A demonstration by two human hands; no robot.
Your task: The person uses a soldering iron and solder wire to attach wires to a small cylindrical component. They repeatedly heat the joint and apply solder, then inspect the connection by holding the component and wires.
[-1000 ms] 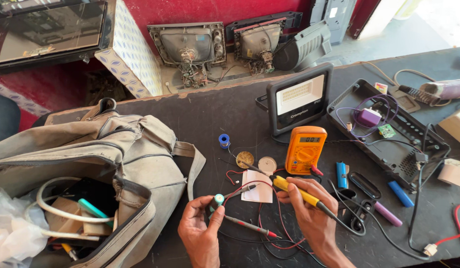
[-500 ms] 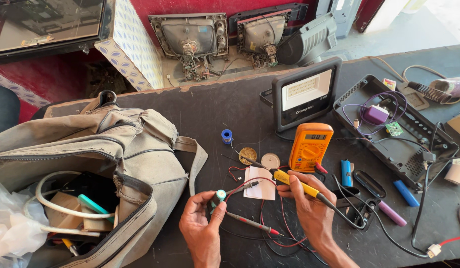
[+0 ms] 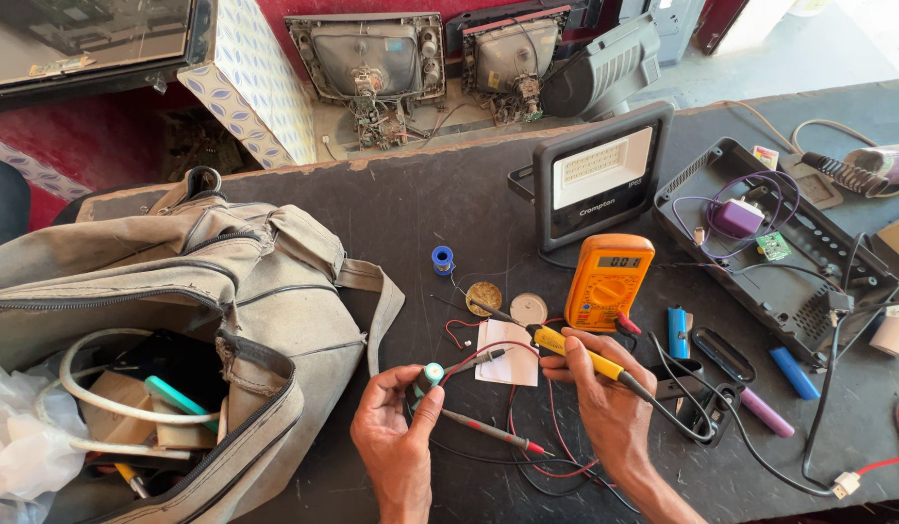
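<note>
My left hand (image 3: 396, 437) pinches a small green cylindrical cell (image 3: 432, 373) upright between thumb and forefinger. A dark clip on a red wire (image 3: 481, 359) reaches toward the cell's top. A red test probe (image 3: 493, 432) lies just under that hand's fingers, pointing right. My right hand (image 3: 605, 412) grips a yellow-handled pointed tool (image 3: 571, 349) like a pen. Its metal tip (image 3: 481, 308) ends beside a round tin (image 3: 484, 296). A small white board (image 3: 508, 361) lies between the hands. An orange multimeter (image 3: 608, 281) stands just beyond the right hand.
An open grey bag (image 3: 226, 291) with cables and tools fills the left side. A black floodlight (image 3: 600, 180), an open black casing (image 3: 780, 262) with wires, a blue solder spool (image 3: 442, 259), blue cells (image 3: 678, 332) and a purple cell (image 3: 765, 412) lie on the dark table (image 3: 420, 204). Old tube sets stand behind.
The view has shifted slightly. Both hands keep the same hold, and the yellow tool has edged a little toward the round tin.
</note>
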